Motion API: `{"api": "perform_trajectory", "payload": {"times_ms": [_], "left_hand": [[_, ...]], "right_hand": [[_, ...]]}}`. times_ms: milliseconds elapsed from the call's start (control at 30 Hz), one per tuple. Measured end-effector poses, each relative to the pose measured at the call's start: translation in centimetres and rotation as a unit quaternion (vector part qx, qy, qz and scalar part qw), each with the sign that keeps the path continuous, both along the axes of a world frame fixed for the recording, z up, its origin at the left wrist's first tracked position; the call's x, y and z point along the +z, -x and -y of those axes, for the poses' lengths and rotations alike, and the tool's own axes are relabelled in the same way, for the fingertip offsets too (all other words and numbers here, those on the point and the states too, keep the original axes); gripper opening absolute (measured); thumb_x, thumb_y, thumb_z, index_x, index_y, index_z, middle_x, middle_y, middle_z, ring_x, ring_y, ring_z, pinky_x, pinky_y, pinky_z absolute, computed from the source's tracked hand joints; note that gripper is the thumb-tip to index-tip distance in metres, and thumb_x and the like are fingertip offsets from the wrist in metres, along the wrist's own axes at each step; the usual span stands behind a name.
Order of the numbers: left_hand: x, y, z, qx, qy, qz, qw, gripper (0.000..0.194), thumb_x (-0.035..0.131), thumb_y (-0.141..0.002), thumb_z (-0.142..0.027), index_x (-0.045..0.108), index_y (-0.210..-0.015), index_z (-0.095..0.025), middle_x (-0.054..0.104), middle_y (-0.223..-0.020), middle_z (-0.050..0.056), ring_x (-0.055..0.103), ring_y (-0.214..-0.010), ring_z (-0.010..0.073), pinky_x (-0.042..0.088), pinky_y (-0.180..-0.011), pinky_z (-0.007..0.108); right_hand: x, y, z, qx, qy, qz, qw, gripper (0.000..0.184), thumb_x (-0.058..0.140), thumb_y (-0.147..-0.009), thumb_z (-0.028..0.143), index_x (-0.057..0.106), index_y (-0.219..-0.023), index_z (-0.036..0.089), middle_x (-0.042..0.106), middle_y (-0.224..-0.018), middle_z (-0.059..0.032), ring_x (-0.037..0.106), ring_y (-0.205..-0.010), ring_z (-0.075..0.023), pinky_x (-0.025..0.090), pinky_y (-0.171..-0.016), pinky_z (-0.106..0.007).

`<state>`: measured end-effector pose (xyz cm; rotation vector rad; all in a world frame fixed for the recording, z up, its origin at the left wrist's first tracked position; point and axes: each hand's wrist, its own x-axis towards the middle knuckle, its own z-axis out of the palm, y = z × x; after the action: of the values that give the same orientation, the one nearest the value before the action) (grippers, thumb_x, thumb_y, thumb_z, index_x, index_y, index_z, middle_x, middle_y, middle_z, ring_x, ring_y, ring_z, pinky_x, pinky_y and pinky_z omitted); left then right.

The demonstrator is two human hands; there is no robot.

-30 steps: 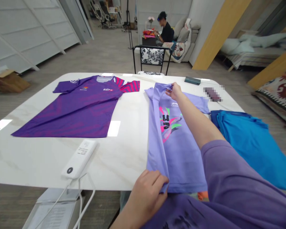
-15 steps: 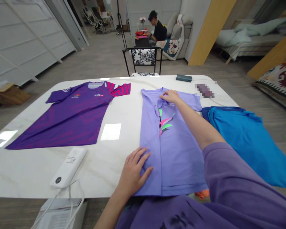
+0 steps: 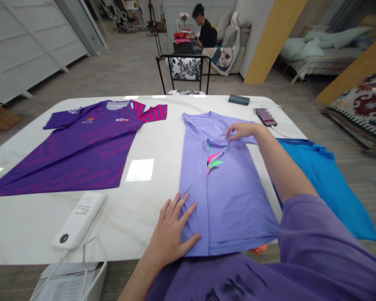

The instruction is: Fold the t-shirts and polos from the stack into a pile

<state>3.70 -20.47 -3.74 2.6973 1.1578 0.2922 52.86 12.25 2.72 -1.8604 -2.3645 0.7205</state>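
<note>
A light purple T-shirt (image 3: 232, 192) with a pink and green print lies in front of me, its left side folded inward over the print. My left hand (image 3: 172, 230) rests flat on the folded edge near the hem, fingers spread. At the upper right of the shirt, my right hand (image 3: 242, 131) has thumb and fingers pinched on the chest fabric, which bunches beside them. The right sleeve is partly hidden behind that hand.
A dark purple jersey (image 3: 90, 146) is spread at left, near a white power bank (image 3: 80, 219) with cables. Blue garments (image 3: 322, 179) lie at right. A phone (image 3: 266, 117) and a dark box (image 3: 239, 100) sit at the back. Beyond stand a chair (image 3: 184, 69) and a seated person (image 3: 205, 31).
My right hand has moved right, from near the collar toward the sleeve, drawing the chest fabric with it. My left hand stays flat on the shirt. The view has shifted slightly.
</note>
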Motion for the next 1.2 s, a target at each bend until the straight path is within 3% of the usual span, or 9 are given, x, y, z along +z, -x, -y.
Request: {"api": "perform_trajectory", "payload": {"times_ms": [133,300,400,533,633,733,900,1100,1200], "left_hand": [[0.7,0.3,0.1,-0.017,0.016,-0.021,1.000,0.103,0.078,-0.098,-0.064,0.031,-0.185,-0.035,0.016,-0.195,0.008,0.019,-0.180,0.0426,0.025,-0.143,0.067],[1.1,0.2,0.3,-0.064,0.036,-0.051,0.996,0.102,0.072,-0.102,-0.060,0.022,-0.187,-0.037,0.017,-0.195,0.001,0.022,-0.180,0.0387,0.025,-0.144,0.066],[1.0,0.2,0.4,-0.069,0.049,-0.057,0.995,0.102,0.069,-0.104,-0.060,0.017,-0.188,-0.038,0.016,-0.195,0.000,0.022,-0.181,0.0358,0.030,-0.143,0.063],[0.7,0.3,0.4,-0.064,0.050,-0.055,0.995,0.104,0.068,-0.103,-0.064,0.014,-0.188,-0.040,0.015,-0.195,0.000,0.022,-0.181,0.0357,0.033,-0.142,0.065],[0.3,0.5,0.1,-0.073,0.023,-0.058,0.995,0.104,0.066,-0.101,-0.068,0.016,-0.188,-0.041,0.021,-0.193,-0.001,0.027,-0.179,0.0352,0.039,-0.138,0.064],[-0.6,0.7,-0.4,-0.083,-0.041,-0.059,0.994,0.108,0.065,-0.096,-0.079,0.024,-0.187,-0.040,0.033,-0.190,-0.002,0.027,-0.179,0.0326,0.039,-0.140,0.059],[-1.9,0.9,-1.4,-0.087,-0.151,-0.039,0.984,0.110,0.057,-0.088,-0.098,0.046,-0.180,-0.038,0.045,-0.185,0.000,0.010,-0.182,0.0334,-0.002,-0.154,0.049],[-3.0,0.5,-1.4,-0.035,-0.184,-0.055,0.981,0.087,0.081,-0.087,-0.051,0.058,-0.171,-0.047,0.051,-0.180,-0.005,0.015,-0.182,0.0297,0.007,-0.155,0.043],[-3.2,0.3,-1.2,-0.025,-0.174,-0.046,0.983,0.085,0.075,-0.091,-0.056,0.057,-0.173,-0.042,0.051,-0.180,0.000,0.011,-0.182,0.0325,-0.002,-0.155,0.045]], "right_hand": [[-0.9,2.7,-2.3,-0.096,-0.071,0.031,0.992,0.046,0.078,-0.101,0.047,0.082,-0.136,0.016,0.079,-0.142,-0.0170,0.076,-0.128,-0.0320,0.057,-0.115,-0.041],[-2.5,4.4,-4.9,-0.142,-0.054,0.098,0.984,0.027,0.087,-0.095,0.042,0.086,-0.110,0.020,0.084,-0.125,-0.0151,0.077,-0.121,-0.0316,0.058,-0.109,-0.037],[-3.1,2.9,-5.4,-0.164,-0.063,0.090,0.980,0.020,0.076,-0.098,0.029,0.084,-0.115,0.019,0.085,-0.122,-0.0122,0.078,-0.113,-0.0286,0.060,-0.104,-0.036],[-3.5,2.8,-6.6,-0.198,-0.134,0.107,0.965,0.031,0.077,-0.093,0.030,0.082,-0.123,0.020,0.079,-0.136,-0.0157,0.074,-0.126,-0.0349,0.058,-0.113,-0.049],[-3.8,6.8,-9.5,-0.142,-0.179,0.026,0.973,0.035,0.072,-0.098,0.033,0.080,-0.130,0.022,0.079,-0.140,-0.0122,0.073,-0.128,-0.0319,0.055,-0.118,-0.047],[-4.0,12.8,-14.0,-0.098,-0.146,-0.050,0.983,0.038,0.063,-0.108,0.047,0.081,-0.130,0.021,0.081,-0.138,-0.0105,0.075,-0.125,-0.0281,0.057,-0.113,-0.040],[-3.9,19.6,-20.7,-0.072,-0.043,-0.015,0.996,0.053,0.080,-0.096,0.068,0.085,-0.115,0.019,0.084,-0.129,-0.0131,0.076,-0.120,-0.0313,0.057,-0.110,-0.038],[-5.1,21.0,-23.9,-0.122,-0.102,-0.040,0.986,0.038,0.071,-0.103,0.045,0.081,-0.126,0.017,0.082,-0.135,-0.0125,0.073,-0.124,-0.0289,0.057,-0.114,-0.038],[-5.9,21.5,-24.5,-0.140,-0.122,-0.039,0.982,0.037,0.070,-0.103,0.041,0.080,-0.129,0.017,0.080,-0.137,-0.0147,0.070,-0.129,-0.0303,0.054,-0.118,-0.041]]}}
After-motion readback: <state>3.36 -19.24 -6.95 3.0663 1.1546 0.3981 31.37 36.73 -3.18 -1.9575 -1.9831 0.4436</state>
